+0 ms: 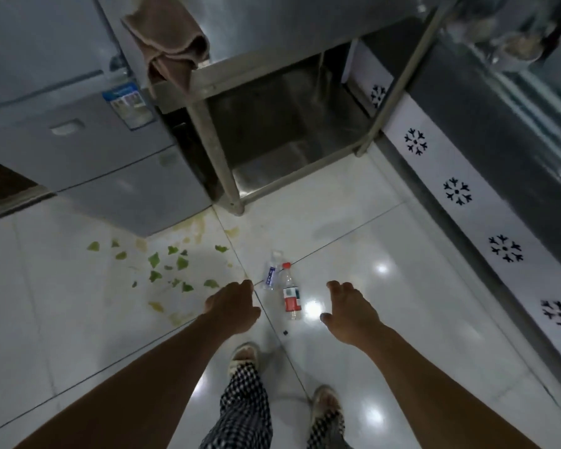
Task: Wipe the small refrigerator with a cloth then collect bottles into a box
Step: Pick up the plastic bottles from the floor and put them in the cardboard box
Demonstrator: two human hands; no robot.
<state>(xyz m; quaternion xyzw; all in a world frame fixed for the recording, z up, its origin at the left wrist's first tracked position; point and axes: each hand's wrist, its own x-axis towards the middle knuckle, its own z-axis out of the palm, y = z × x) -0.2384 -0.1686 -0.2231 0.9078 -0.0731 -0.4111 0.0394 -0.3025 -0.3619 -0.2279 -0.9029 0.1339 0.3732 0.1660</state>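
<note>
A: Where are the bottles now?

B: Two lie on the floor (353,241), in front of the steel table (208,82). The red bottle (291,294) has a red cap and label; the clear bottle (272,270) touches it, on the side nearer the fridge (78,140).

A: And the hands?

B: Both hang above the floor and hold nothing. The left hand (232,306) is on the fridge side of the bottles, fingers loosely curled. The right hand (350,307) is on the other side, fingers spread apart.

A: The cloth (170,43)?

B: It hangs over the table edge, so I judge the wiping is done and collecting begins.

A: How to take them well?

B: I think one hand for each bottle, gripped around the middle, because they can roll on the smooth tile. The leaves (162,264) and stains near the fridge may be slippery, so step carefully.

A: And the box?

B: I see no box here.
</note>
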